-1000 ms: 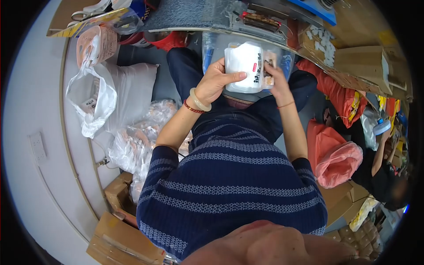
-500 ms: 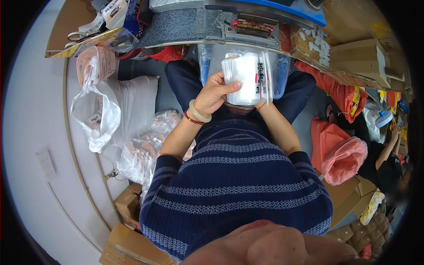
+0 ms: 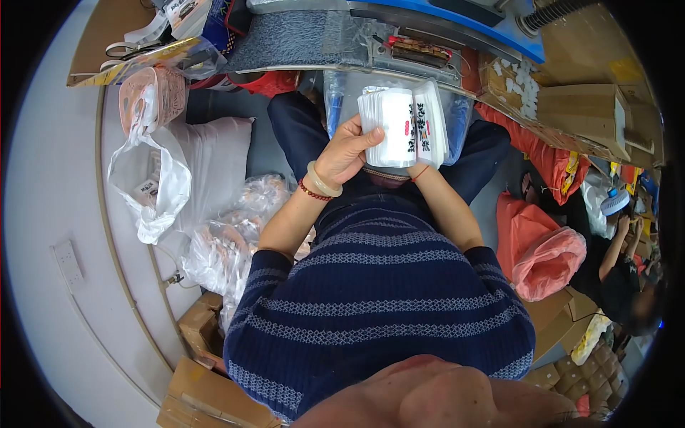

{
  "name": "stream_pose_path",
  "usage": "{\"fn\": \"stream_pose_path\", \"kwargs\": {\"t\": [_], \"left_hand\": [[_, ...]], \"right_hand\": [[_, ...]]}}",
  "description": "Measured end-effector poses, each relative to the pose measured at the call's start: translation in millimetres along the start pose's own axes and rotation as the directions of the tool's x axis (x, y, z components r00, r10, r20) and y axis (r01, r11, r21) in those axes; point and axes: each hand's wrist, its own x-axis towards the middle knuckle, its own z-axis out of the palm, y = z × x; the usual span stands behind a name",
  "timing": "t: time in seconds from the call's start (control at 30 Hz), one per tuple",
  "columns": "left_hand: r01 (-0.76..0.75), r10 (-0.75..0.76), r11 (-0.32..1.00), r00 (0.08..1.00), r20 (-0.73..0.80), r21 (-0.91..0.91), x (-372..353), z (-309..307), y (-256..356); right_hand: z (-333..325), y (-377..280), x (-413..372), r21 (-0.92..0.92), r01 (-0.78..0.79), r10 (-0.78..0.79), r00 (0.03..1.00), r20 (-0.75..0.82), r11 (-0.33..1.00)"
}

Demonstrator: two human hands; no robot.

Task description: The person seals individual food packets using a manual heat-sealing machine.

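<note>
A stack of white printed plastic pouches (image 3: pixel 396 121) is above my lap, fanned apart down the middle, with black characters and small red marks showing. My left hand (image 3: pixel 349 148) grips the stack's left side, its thumb pressed on the top pouch. My right hand (image 3: pixel 419 170) is under the stack's lower right, mostly covered by the pouches, so its fingers are hidden. Behind the stack, a clear plastic-lined bin (image 3: pixel 342 89) stands between my knees.
Ahead is a workbench (image 3: pixel 285 44) with a heating device (image 3: pixel 421 53) on it. At the left hang a pink basket (image 3: pixel 153 96) and a white bag (image 3: pixel 153 189). Red bags (image 3: pixel 542 253) and cartons (image 3: pixel 581 110) stand at the right, where another person (image 3: pixel 621 282) sits.
The pouches have opened wider at the right, showing more printing on both sides of the gap. The view has shifted slightly. My left hand keeps its grip.
</note>
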Motion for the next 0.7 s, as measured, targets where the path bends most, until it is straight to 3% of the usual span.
{"fn": "stream_pose_path", "kwargs": {"t": [0.1, 0.2, 0.23, 0.47, 0.57, 0.6, 0.7], "left_hand": [[-0.007, 0.007, 1.000, 1.000, -0.007, -0.017, 1, -1, -1], [-0.006, 0.006, 0.999, 1.000, -0.008, -0.034, 2, -3, -1], [-0.003, 0.002, 0.999, 1.000, -0.008, -0.039, 2, -3, -1], [-0.003, 0.003, 0.999, 1.000, -0.015, -0.035, 3, -6, -6], [-0.010, 0.010, 0.999, 1.000, -0.011, -0.048, 3, -5, -8], [-0.013, 0.012, 0.999, 1.000, -0.009, -0.050, 3, -4, -8], [-0.010, 0.009, 0.999, 1.000, -0.011, -0.052, 3, -1, -9]], "right_hand": [[-1, 1, 1, 0.025, 0.036, -0.037, 0.998, 0.046, 0.999], [-9, 10, 4, 0.193, 0.047, -0.079, 0.984, 0.161, 0.980], [-7, 9, 2, 0.075, 0.081, -0.089, 0.990, 0.113, 0.994], [9, -9, -7, -0.022, 0.146, -0.141, 0.978, 0.155, 0.989], [13, -13, -10, 0.061, 0.028, -0.033, 0.996, 0.083, 0.998], [7, -9, -4, 0.491, -0.178, -0.008, 0.935, 0.353, 0.853], [14, -18, -14, 0.198, -0.056, 0.039, 0.995, 0.088, 0.979]]}}
